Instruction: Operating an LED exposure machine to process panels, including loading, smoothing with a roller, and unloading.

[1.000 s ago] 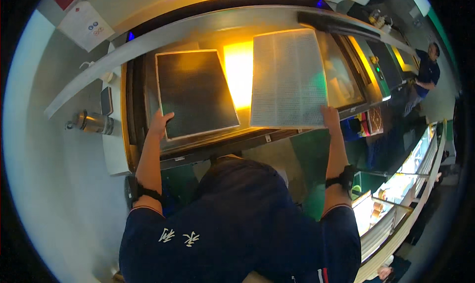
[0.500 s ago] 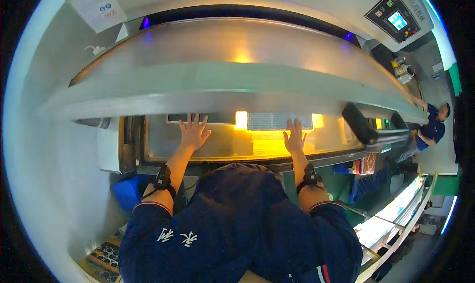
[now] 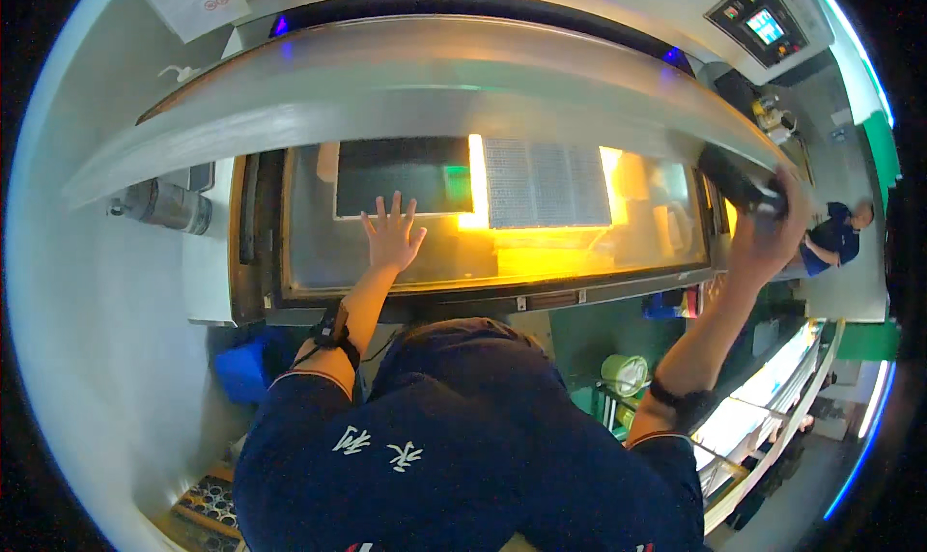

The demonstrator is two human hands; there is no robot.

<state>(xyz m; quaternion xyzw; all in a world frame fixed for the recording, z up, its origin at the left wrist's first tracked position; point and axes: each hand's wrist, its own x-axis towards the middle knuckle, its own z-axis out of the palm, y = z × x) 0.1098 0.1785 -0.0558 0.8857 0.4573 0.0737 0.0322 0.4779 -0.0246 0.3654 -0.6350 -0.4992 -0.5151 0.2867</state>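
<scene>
Dark panel [image 3: 415, 175] and pale panel [image 3: 546, 183], two altogether, lie on one lit table [image 3: 439, 257]; left hand [image 3: 391, 238], empty, spreads near the dark one, right hand [image 3: 771, 231] grasps one lid's [image 3: 415, 108] handle [image 3: 729, 177].

My left hand [image 3: 390, 245] lies flat, fingers spread — at the lower edge of a dark rectangular panel with a pale border [image 3: 406, 175]. Beside that, a grey, finely lined rectangular sheet [image 3: 546, 185] rests on the shiny, yellow-lit surface [image 3: 328, 253]. My right hand [image 3: 770, 233] grips the black handle [image 3: 731, 177] on the broad, silvery metal lid [image 3: 415, 93] — raised above both.
</scene>
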